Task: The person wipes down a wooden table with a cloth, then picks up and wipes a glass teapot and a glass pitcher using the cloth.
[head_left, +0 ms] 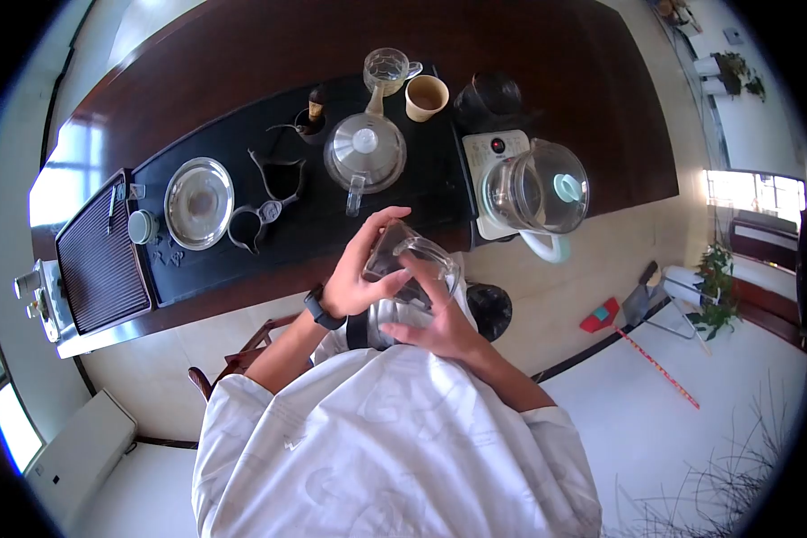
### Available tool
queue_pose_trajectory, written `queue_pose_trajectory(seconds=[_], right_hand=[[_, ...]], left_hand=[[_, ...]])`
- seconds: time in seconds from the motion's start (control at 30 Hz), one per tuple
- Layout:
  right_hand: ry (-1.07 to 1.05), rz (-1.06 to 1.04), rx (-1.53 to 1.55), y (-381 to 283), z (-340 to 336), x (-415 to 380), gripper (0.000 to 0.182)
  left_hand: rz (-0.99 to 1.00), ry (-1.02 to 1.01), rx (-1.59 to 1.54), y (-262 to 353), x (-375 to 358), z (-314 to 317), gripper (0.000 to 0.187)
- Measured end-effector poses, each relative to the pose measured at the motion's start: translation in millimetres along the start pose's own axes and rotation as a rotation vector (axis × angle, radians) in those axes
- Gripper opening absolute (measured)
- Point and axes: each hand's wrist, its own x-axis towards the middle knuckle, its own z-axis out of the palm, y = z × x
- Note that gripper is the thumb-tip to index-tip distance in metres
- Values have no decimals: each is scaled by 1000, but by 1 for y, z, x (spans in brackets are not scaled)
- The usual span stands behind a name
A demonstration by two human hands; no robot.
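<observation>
A clear glass vessel (387, 258) is tilted in front of my chest, off the table's near edge. My left hand (360, 280) grips it from the left side, fingers behind it and thumb across the near side. My right hand (435, 325) is on the vessel from the lower right, its index finger against the glass and its thumb pointing left. Some right fingers are hidden behind the glass. Beyond my hands stands a lidded teapot (365, 157) with a clear handle. A glass mug (386, 72) and a paper cup (427, 97) of brownish liquid sit behind it.
A glass kettle (547, 190) rests on a white heating base (491, 148) at right. To the left lie a round metal plate (199, 233), a dark-framed metal item (269, 212), a small jar (142, 227) and a slatted tea tray (103, 260). A wooden chair (260, 345) stands below the table.
</observation>
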Motion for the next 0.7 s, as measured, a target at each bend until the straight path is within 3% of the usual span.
queue_pose_trajectory(seconds=[0.07,0.17,0.27,0.4,0.47,0.6,0.7], right_hand=[[-37,-160,-253,15,-4,6,83],[-52,-179,-312,7,-5,11,77],[-73,-67,-238,-10,-8,8,71],[-78,-97,-181,-13,-10,5,71],[-84,61,12,-17,-11,2,74],[-48,115,127,-28,-13,2,69],[133,-11,-261,-52,-8,0,45]], left_hand=[[2,2,30,-7,-1,-1,75],[16,1,77,-10,-1,-5,74],[53,-22,83,-7,2,-5,74],[148,-97,132,0,9,-5,75],[132,-92,91,2,8,-1,75],[18,-73,-253,-13,10,-1,77],[2,-33,-452,-25,8,5,84]])
